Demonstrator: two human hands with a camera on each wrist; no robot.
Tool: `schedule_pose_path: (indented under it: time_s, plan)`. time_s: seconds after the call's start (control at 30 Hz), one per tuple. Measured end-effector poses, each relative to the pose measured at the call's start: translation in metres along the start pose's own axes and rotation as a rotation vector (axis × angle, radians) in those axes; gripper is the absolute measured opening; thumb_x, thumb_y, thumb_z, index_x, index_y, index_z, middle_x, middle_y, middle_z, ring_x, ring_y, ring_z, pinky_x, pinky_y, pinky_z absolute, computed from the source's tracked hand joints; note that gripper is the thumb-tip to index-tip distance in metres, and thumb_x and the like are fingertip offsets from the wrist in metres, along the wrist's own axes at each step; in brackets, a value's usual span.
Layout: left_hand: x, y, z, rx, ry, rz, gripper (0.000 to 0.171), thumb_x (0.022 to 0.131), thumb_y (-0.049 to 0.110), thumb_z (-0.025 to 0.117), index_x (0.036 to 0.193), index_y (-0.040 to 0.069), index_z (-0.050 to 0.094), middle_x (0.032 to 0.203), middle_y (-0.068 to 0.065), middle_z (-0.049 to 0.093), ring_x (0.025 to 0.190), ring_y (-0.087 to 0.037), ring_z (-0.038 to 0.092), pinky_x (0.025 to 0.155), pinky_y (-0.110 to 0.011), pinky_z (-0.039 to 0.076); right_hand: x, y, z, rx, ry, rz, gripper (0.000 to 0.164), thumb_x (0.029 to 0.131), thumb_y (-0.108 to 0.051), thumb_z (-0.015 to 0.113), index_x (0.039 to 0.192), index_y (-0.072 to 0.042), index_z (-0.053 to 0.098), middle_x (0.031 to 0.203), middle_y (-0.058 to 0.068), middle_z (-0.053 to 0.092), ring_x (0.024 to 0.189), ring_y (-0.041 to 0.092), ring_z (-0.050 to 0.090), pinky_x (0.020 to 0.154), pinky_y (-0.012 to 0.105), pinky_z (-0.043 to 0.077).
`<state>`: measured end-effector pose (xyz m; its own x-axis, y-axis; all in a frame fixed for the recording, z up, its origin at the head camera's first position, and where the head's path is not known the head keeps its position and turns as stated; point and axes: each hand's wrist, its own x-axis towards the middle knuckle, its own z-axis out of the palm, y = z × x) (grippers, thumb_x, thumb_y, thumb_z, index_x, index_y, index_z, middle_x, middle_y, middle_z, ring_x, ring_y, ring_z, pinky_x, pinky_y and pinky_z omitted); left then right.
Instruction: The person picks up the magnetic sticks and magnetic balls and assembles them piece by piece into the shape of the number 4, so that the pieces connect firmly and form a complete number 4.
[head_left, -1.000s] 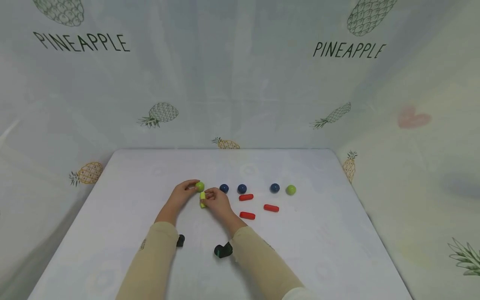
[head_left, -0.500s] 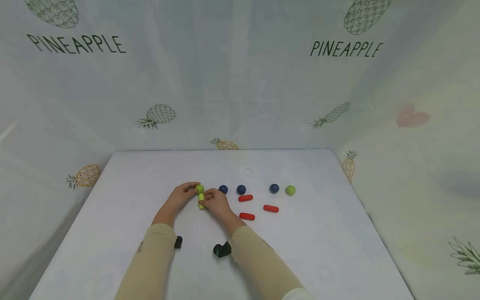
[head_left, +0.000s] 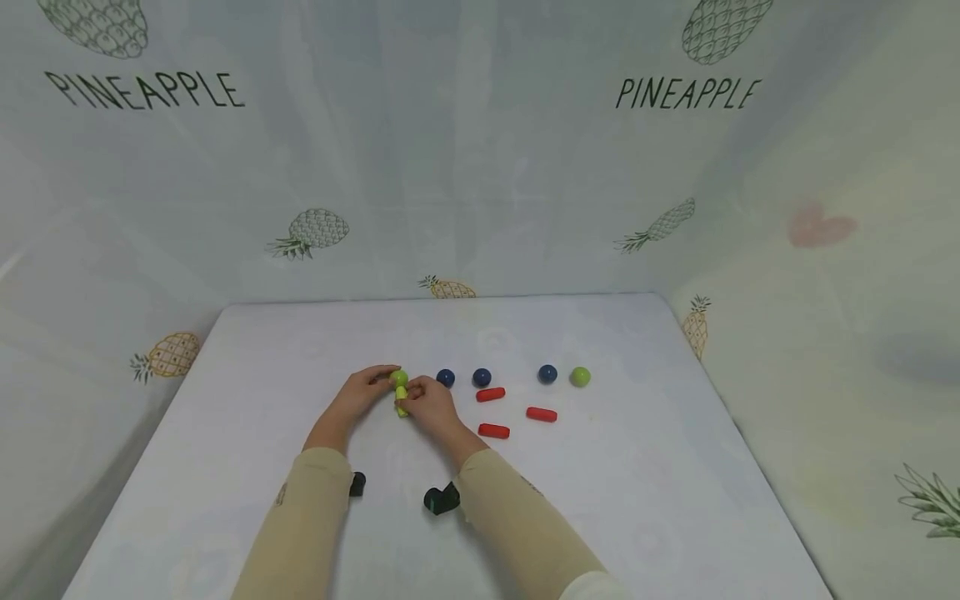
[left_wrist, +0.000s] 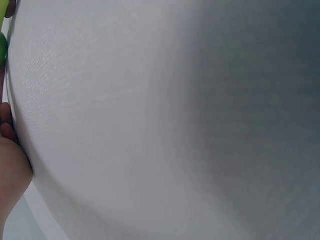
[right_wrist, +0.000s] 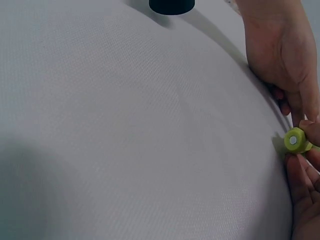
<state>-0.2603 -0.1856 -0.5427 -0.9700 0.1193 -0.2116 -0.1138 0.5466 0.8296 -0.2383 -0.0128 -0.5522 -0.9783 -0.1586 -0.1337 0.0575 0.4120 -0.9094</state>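
Note:
A bright green ball (head_left: 399, 378) lies at the left end of a row of balls, pinched between the thumb and fingers of my left hand (head_left: 356, 398). Right below it, its top end against the ball in the head view, is a short yellow-green rod (head_left: 401, 392). My right hand (head_left: 435, 406) pinches this rod from the right. The right wrist view shows the rod's faceted near end (right_wrist: 300, 135) with a pale round disc in its middle. In the left wrist view only slivers of the ball (left_wrist: 2, 48) and left hand (left_wrist: 12, 167) show at the edge.
Several dark blue balls (head_left: 482, 377) and a second green ball (head_left: 581, 377) sit to the right on the white table (head_left: 645, 483). Three red rods (head_left: 542, 414) lie below them. Black wrist devices (head_left: 442, 498) sit by the sleeves. A pineapple-print curtain (head_left: 480, 167) hangs behind.
The gap between the green ball and the yellow-green rod has closed, and the two now meet end to end. Both hands keep their holds; the head view has shifted slightly.

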Motion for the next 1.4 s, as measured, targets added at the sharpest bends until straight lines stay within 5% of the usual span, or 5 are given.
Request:
schedule_pose_path:
  time_s: [0.63, 1.03, 1.4]
  plan:
    - [0.0, 0.003, -0.003, 0.016, -0.014, 0.079, 0.044, 0.098, 0.027, 0.061, 0.136, 0.007, 0.056, 0.142, -0.019, 0.048, 0.136, -0.042, 0.034, 0.11, -0.054, 0.028, 0.001, -0.001, 0.003, -0.04, 0.044, -0.043, 0.029, 0.081, -0.019, 0.081, 0.102, -0.008, 0.067, 0.073, -0.006, 0.056, 0.066, 0.006, 0.05, 0.058, 0.02, 0.043]
    - [-0.001, -0.002, 0.001, 0.002, -0.031, 0.025, 0.047, 0.097, 0.033, 0.061, 0.138, 0.01, 0.054, 0.144, -0.017, 0.047, 0.138, -0.042, 0.03, 0.111, -0.055, 0.025, -0.018, -0.008, -0.008, 0.027, 0.025, -0.043, 0.024, 0.084, -0.012, 0.077, 0.105, -0.006, 0.067, 0.08, -0.004, 0.06, 0.071, 0.007, 0.054, 0.063, 0.021, 0.047]
    - [-0.004, -0.001, 0.001, -0.002, -0.026, -0.003, 0.051, 0.096, 0.04, 0.061, 0.14, 0.015, 0.053, 0.143, -0.014, 0.049, 0.137, -0.041, 0.031, 0.109, -0.06, 0.024, -0.039, -0.022, -0.037, 0.056, 0.07, -0.079, 0.027, 0.09, -0.019, 0.072, 0.114, -0.009, 0.068, 0.088, -0.007, 0.062, 0.078, 0.009, 0.057, 0.062, 0.022, 0.051]
